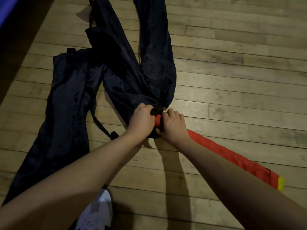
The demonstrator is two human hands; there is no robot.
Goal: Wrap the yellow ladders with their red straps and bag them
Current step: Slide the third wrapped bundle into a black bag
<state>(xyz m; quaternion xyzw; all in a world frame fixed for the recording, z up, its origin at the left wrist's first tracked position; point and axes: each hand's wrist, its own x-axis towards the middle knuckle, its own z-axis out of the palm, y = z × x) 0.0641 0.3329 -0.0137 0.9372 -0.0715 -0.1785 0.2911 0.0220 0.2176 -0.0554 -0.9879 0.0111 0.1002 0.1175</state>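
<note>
A long dark navy bag lies on the wooden floor, its bunched mouth pointing toward me. A ladder bundle wrapped in its red strap sticks out of that mouth toward the lower right, with a bit of yellow showing at its end. My left hand grips the gathered black fabric at the bag's mouth. My right hand grips the red bundle right at the mouth. The part of the ladder inside the bag is hidden.
A second dark bag lies to the left, with a black strap and buckle trailing from it. More dark bag fabric stretches away at the top. My white shoe is at the bottom. A blue mat edge shows top left.
</note>
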